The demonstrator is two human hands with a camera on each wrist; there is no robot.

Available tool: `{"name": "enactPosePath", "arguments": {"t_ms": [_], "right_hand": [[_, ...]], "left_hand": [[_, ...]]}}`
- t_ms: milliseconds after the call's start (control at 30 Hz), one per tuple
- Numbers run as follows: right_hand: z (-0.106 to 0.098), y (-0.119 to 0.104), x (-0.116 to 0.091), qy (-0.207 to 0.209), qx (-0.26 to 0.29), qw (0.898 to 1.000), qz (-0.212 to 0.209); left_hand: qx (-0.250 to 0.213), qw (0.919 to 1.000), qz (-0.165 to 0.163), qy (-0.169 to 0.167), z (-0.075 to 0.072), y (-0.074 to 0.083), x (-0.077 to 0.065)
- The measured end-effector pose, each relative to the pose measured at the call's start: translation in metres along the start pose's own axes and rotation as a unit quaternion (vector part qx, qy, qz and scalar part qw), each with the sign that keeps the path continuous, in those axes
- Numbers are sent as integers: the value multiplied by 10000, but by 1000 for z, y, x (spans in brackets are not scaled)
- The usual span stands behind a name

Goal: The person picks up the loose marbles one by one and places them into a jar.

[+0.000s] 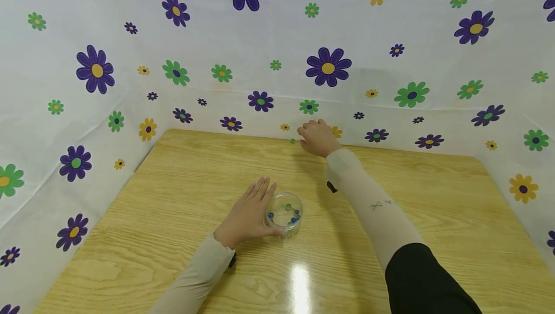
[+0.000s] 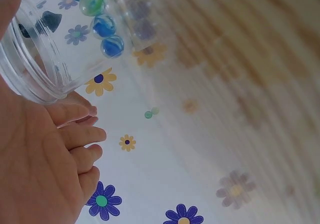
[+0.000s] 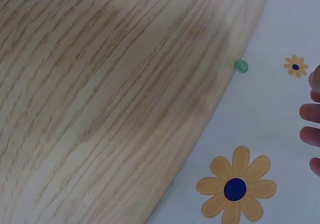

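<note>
A clear round plastic jar [image 1: 284, 214] with green and blue marbles [image 2: 103, 26] in it stands on the wooden table. My left hand [image 1: 249, 213] holds its left side, thumb along the front and fingers reaching past the back. At the table's far edge sits a single green marble [image 1: 292, 140]; the right wrist view shows this green marble [image 3: 241, 66] right at the border of wood and cloth. Just to its right is my right hand [image 1: 318, 137], fingers loosely bent and apart from the marble. Only the fingertips [image 3: 311, 113] of that hand show in the right wrist view.
A white cloth [image 1: 277, 30] printed with purple, green and yellow flowers rises behind and at both sides of the table [image 1: 433, 217]. Light glares off the wood in front of the jar.
</note>
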State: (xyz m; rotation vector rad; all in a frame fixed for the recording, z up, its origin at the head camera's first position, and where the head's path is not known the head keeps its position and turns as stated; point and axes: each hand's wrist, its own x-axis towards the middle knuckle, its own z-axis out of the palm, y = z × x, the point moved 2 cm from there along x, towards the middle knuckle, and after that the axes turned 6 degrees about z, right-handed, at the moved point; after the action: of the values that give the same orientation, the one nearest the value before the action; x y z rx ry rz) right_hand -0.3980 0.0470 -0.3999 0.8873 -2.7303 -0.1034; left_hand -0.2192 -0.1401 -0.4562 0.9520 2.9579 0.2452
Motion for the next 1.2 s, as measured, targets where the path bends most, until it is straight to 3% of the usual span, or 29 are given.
{"name": "enactPosePath", "arguments": {"t_ms": [567,900,1200], "right_hand": [[29,6,7,-171,-69,9998,77],[31,0,15,-450,-80,9989,26],[35,0,18,-378,-161,9991,53]], "left_hand": [[43,10000,37,24,-1,4,-1],[121,9999,41,100,-1,4,-1],[133,9998,33,155,0,2,-1]]}}
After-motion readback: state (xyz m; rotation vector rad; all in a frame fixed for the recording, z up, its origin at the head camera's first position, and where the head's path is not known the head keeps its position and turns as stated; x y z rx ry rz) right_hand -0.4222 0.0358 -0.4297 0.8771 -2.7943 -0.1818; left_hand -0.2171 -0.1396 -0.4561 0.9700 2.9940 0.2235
